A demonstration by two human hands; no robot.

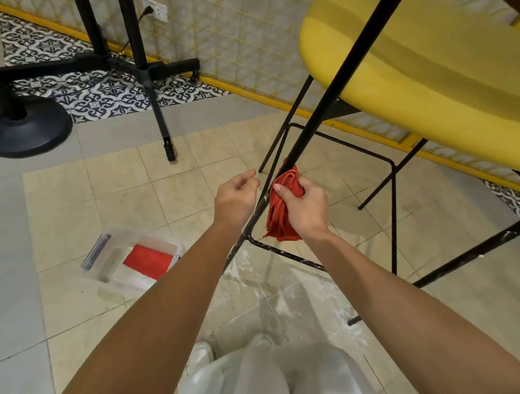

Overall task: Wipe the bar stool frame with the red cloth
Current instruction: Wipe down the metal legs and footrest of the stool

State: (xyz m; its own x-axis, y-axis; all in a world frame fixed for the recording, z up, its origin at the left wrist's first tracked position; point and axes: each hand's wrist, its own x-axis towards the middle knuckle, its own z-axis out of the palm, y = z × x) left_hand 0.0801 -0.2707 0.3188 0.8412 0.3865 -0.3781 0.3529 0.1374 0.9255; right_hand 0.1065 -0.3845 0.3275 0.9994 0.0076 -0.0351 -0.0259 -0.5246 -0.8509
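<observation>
Item: red cloth [281, 217], bunched and soft-napped, wrapped round a thin black metal leg of the bar stool frame [336, 86], just above the corner where the paint-flecked footrest rail [287, 255] joins.

Our right hand [306, 206] clenches it against the tube. Our left hand [236, 196] is beside the leg, fingers loosely curled, grasping nothing.

Seat [414, 62]: yellow, smooth, rounded.

Plastic box [130, 261]: clear, rectangular, on the beige tiled floor [62, 217].

Both arms out front, bare. Your left grip [236, 197] hangs loose (fingers half-curled, empty); your right grip [304, 206] clenches the red cloth [282, 221], thumb on top.
</observation>
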